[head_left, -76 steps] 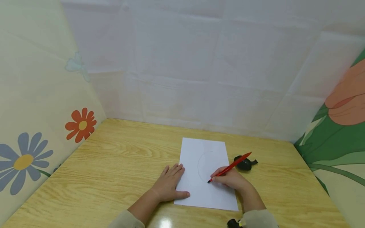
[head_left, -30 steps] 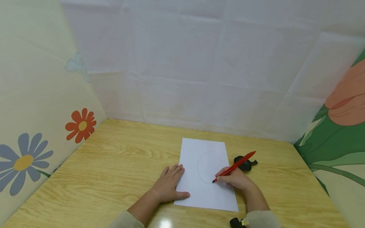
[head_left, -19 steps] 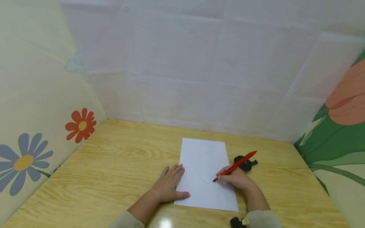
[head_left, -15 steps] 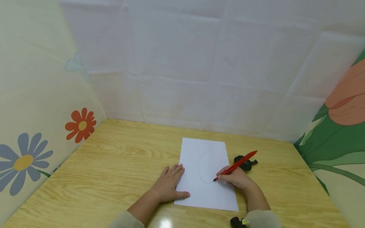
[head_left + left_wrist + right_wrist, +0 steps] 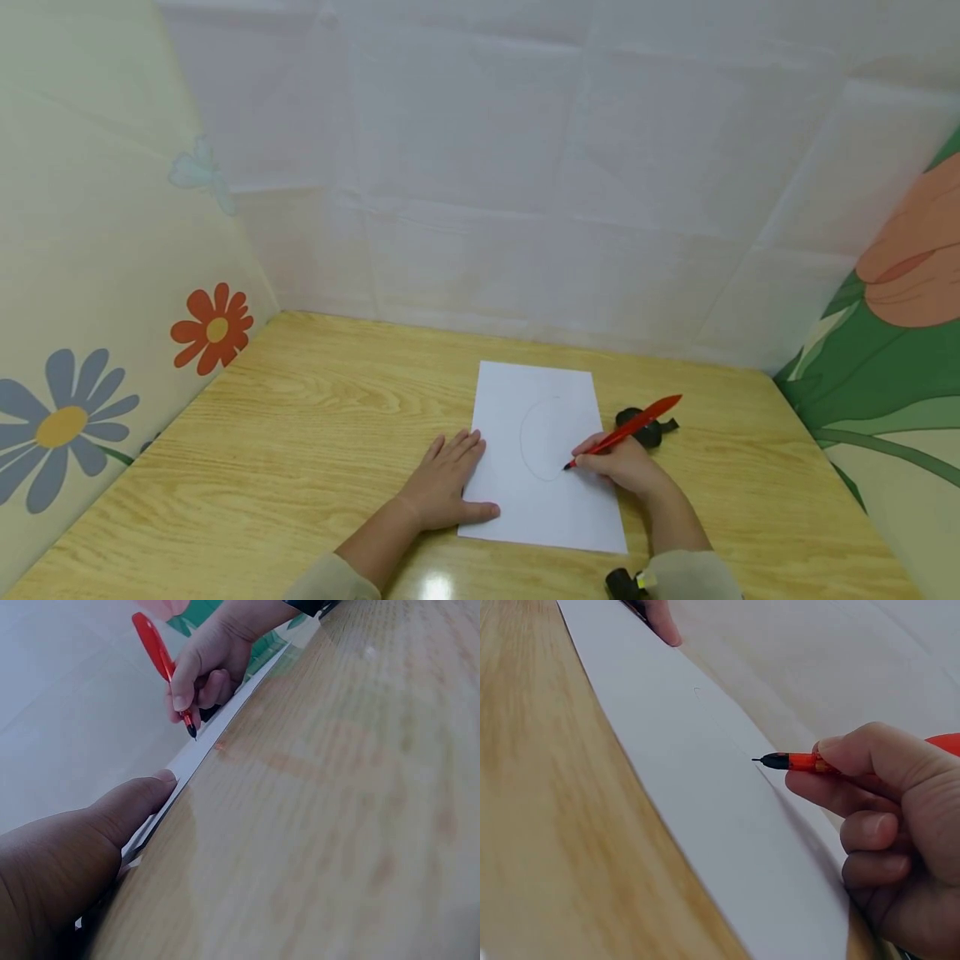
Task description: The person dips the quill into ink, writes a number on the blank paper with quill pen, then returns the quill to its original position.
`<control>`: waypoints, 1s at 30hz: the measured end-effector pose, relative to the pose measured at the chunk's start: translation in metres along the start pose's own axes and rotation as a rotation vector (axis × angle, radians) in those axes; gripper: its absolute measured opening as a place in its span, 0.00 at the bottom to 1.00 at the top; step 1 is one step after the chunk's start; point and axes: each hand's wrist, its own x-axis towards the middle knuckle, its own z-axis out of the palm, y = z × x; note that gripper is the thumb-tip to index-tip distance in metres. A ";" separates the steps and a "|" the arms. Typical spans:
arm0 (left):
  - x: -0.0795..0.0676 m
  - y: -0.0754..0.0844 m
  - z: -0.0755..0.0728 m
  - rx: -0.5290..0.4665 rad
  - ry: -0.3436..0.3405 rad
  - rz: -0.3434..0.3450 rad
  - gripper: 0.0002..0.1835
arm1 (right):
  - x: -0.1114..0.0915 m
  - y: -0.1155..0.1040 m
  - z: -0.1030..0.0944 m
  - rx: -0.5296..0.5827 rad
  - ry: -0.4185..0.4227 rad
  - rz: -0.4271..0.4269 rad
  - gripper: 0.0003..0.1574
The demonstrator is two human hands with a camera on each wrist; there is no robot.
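Observation:
A red pen [image 5: 633,427] with a black tip leans in my right hand [image 5: 626,467], pinched between thumb and fingers. Its point meets the white sheet of paper [image 5: 517,517] at the lower right end of a thin curved line, which runs like the left side of an oval. In the right wrist view the pen's black tip [image 5: 775,760] and the curled lower fingers [image 5: 876,868] show clearly. My left hand [image 5: 442,483] lies flat with fingers spread, its thumb and fingertips on the paper's left edge and the palm over the table.
Just right of the paper lies a black rounded object [image 5: 647,427] with a short tab, partly behind the pen. The wood-grain table [image 5: 300,433] ends at a white cloth backdrop [image 5: 465,167]. Flower-printed panels [image 5: 112,250] stand at both sides. A black wrist device [image 5: 621,583] sits by the right sleeve.
The right hand with the pen has moved right, then slightly up, and the curved line has grown along the bottom of the oval. The left hand and paper have stayed put.

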 end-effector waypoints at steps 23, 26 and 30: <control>0.001 -0.001 0.000 0.003 -0.003 -0.003 0.54 | 0.001 0.002 -0.001 0.009 0.068 -0.037 0.15; 0.001 -0.001 0.000 0.001 -0.004 -0.002 0.54 | 0.001 0.002 -0.001 0.008 0.076 -0.034 0.15; 0.001 -0.001 0.001 0.005 -0.003 -0.002 0.54 | 0.001 0.002 0.000 0.003 0.085 -0.030 0.15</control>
